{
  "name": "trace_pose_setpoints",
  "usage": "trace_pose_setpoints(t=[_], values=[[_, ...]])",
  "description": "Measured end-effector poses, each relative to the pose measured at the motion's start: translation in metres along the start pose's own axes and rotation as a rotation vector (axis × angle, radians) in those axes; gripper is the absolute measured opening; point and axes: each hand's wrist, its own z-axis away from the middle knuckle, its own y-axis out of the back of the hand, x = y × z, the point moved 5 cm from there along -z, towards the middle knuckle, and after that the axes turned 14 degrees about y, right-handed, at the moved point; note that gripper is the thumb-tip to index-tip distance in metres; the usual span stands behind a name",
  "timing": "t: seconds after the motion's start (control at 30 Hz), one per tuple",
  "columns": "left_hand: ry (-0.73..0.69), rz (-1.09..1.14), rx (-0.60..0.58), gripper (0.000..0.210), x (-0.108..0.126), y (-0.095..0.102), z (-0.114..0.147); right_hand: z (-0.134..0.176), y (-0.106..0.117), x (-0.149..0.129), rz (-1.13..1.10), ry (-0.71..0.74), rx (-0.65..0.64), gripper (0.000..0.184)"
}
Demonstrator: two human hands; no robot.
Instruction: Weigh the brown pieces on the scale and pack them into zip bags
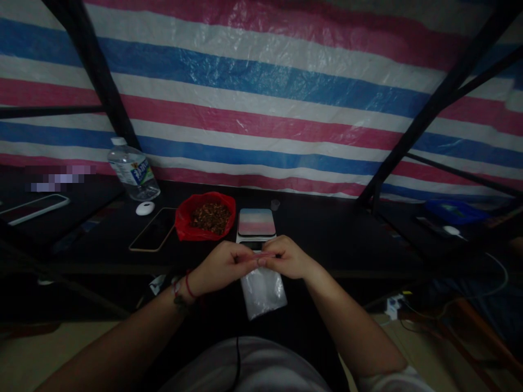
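- Largest on my feed is the striped sheet [261, 98], red, white and blue, hung behind everything.
- Below it I have the black table [322, 234], with a dark post [102, 92] slanting up at its left.
- The bottle [134, 174] stands capped at the table's back left; I read it as clear, with a blue and green label.
- The red bag [183, 222] sits open left of the scale, rim spread, brown dried bits [210, 218] inside.
- My left hand [220, 267], red cord at the wrist, and right hand [289, 258] meet at their fingertips, both pinching the clear bag by its pinkish top edge, thumbs toward me.
- The clear bag [265, 294] hangs below those fingers at the table's near edge (from here I can't tell if anything is in it).
- The phone [153, 231] lies just left of the red bag, screen dark.
- The scale [256, 222] is right behind my hands, which partly cover its front.
- The puck [145, 208], white and rounded, rests by the bottle's base.
- The cup [275, 205], tiny and see-through, is just behind the scale's right corner.
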Motion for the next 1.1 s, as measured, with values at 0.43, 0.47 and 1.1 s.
trace_pose_setpoints(t=[0.43, 0.47, 1.1], values=[[-0.055, 0.148, 0.031, 0.048, 0.007, 0.002, 0.01, 0.002, -0.006, 0.005, -0.185, -0.087, 0.161, 0.044], [-0.067, 0.14, 0.03, 0.048, 0.008, 0.002, 0.011, 0.003, -0.007, 0.006, -0.211, -0.099, 0.17, 0.045], [0.061, 0.434, 0.019, 0.051, -0.019, -0.005, 0.007, 0.004, -0.006, -0.001, -0.182, -0.159, 0.311, 0.048]])
